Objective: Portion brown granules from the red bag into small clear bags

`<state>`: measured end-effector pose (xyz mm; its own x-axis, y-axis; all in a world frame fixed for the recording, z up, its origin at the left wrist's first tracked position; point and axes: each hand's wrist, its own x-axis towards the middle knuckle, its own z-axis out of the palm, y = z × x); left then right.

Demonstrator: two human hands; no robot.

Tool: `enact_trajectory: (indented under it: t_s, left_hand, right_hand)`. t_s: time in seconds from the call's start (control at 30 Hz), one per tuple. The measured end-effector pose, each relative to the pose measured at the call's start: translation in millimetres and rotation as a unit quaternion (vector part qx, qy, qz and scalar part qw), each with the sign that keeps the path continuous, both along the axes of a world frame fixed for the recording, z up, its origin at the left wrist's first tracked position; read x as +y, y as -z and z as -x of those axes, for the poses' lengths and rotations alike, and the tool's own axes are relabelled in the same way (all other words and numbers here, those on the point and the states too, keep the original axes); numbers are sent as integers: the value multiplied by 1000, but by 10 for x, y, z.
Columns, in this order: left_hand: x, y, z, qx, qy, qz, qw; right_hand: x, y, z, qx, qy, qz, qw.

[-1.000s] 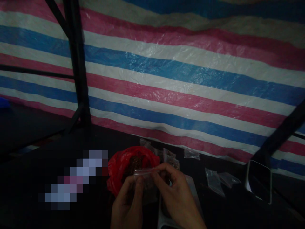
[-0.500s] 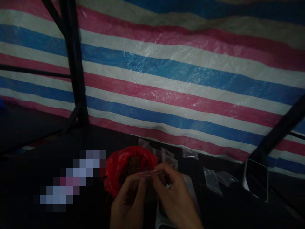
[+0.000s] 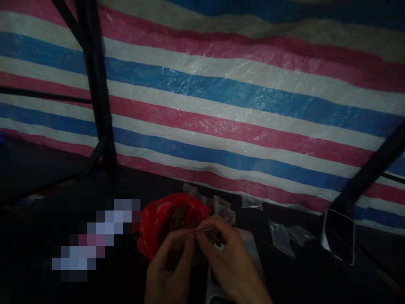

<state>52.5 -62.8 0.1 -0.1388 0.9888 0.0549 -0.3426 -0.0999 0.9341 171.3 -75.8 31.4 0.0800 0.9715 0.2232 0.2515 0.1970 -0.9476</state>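
Note:
Both of my hands pinch the top edge of a small clear plastic bag (image 3: 202, 231) held low in the middle of the view. My left hand (image 3: 169, 270) grips its left end with thumb and fingers closed. My right hand (image 3: 229, 261) pinches the right part of the same edge. Dark contents seem to fill the bag, but the dim light hides what they are. Just behind my hands lies an open red plastic bag (image 3: 155, 221) holding a dark brown clump (image 3: 176, 217).
A pale tray or scale (image 3: 253, 253) lies under my right hand. Small clear bags (image 3: 280, 238) are scattered on the dark surface, some filled (image 3: 224, 211). A dark rectangular device (image 3: 338, 235) leans at the right. A striped tarp (image 3: 221, 105) and black poles (image 3: 95, 84) stand behind.
My fingers have slid closer together along the bag's top edge. The view has drifted slightly, shifting everything a little left.

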Motion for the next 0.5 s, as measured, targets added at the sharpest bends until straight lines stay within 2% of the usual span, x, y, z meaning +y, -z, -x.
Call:
enact_trajectory:
  t_s: [0.17, 0.27, 0.4, 0.5]
  left_hand:
    - [7, 44, 17, 22, 10, -68, 997]
    - [27, 150, 63, 53, 52, -86, 994]
    - [44, 297, 127, 111, 127, -80, 982]
    - [15, 373, 127, 139, 144, -114, 973]
  right_hand:
    - [-10, -1, -48, -21, 7, -6, 1000]
    - [-41, -36, -117, -45, 16, -13, 999]
    - [-90, -50, -203, -22, 12, -7, 1000]
    - [-122, -50, -235, -6, 47, -21, 999]
